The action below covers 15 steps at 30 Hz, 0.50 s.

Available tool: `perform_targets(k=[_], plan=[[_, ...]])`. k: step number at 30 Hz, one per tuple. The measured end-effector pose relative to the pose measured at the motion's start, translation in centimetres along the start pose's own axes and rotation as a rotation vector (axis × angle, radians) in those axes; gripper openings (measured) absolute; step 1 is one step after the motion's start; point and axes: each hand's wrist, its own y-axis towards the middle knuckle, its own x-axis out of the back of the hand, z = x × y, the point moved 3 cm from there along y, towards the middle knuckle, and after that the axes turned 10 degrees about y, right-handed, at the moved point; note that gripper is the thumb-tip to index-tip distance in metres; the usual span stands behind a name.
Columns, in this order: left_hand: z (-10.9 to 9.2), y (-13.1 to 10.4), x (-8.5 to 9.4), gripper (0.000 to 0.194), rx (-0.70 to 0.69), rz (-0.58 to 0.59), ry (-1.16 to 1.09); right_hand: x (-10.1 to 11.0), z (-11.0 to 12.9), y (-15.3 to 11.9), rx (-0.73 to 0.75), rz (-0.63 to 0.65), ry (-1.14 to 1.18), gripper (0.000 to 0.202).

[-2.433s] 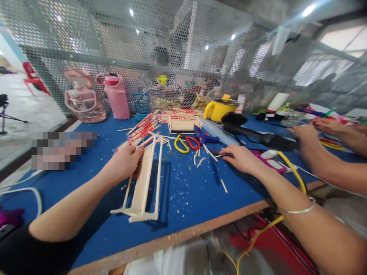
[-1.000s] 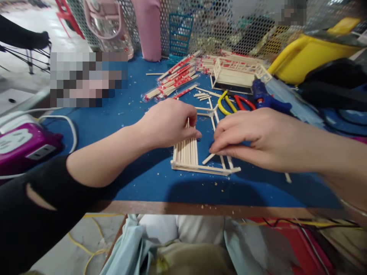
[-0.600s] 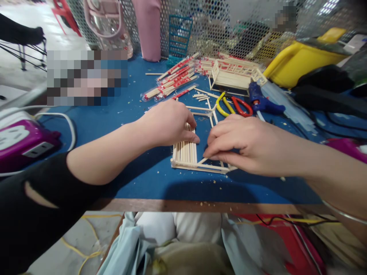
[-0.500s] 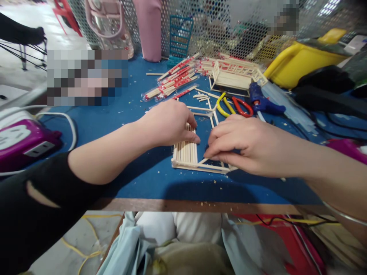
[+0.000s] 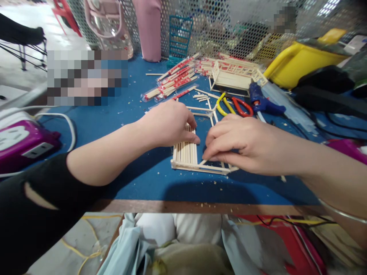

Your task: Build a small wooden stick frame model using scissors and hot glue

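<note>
A small frame built of pale wooden sticks lies on the blue tabletop, one part filled with sticks laid side by side. My left hand rests over that filled part, fingers curled round it and thumb on top, holding the frame. To its right, my right hand has its thumb and fingertips pinched on a thin wooden stick, whose lower end slants down to the frame's near edge. The pinched end is hidden by the fingers. Part of the frame's right side lies beneath my right hand.
Behind my hands are short cut sticks, yellow-and-red-handled pliers, a blue glue gun and a finished-looking stick model. Chopsticks in red-marked wrappers lie further back. A purple power strip sits left, a yellow watering can right.
My right hand has shifted very slightly left along with the stick it pinches. My left hand stays in place on the frame.
</note>
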Motion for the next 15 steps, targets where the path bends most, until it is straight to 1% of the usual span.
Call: perform_targets(k=[2,6,8,10,12,15], plan=[[0.0,0.0,0.0,0.017,-0.004,-0.012,-0.043,0.0,0.1,0.0,-0.001,0.009,0.006,0.022],[0.1,-0.2,0.0,0.009,0.023,-0.024,-0.142,0.0,-0.1,0.0,-0.034,-0.033,0.026,0.022],[0.1,-0.2,0.0,0.013,0.019,-0.052,-0.143,0.1,-0.1,0.0,-0.043,-0.033,0.032,0.022],[0.1,-0.3,0.2,0.022,-0.003,-0.098,-0.108,0.5,-0.2,-0.4,-0.064,-0.049,0.036,0.021],[0.1,-0.4,0.5,0.029,-0.021,-0.161,-0.043,1.5,-0.5,-1.3,-0.126,-0.151,0.030,0.019],[0.2,-0.6,1.3,0.032,0.016,-0.277,0.063,3.3,-1.2,-4.0,-0.320,-0.397,-0.028,0.018]])
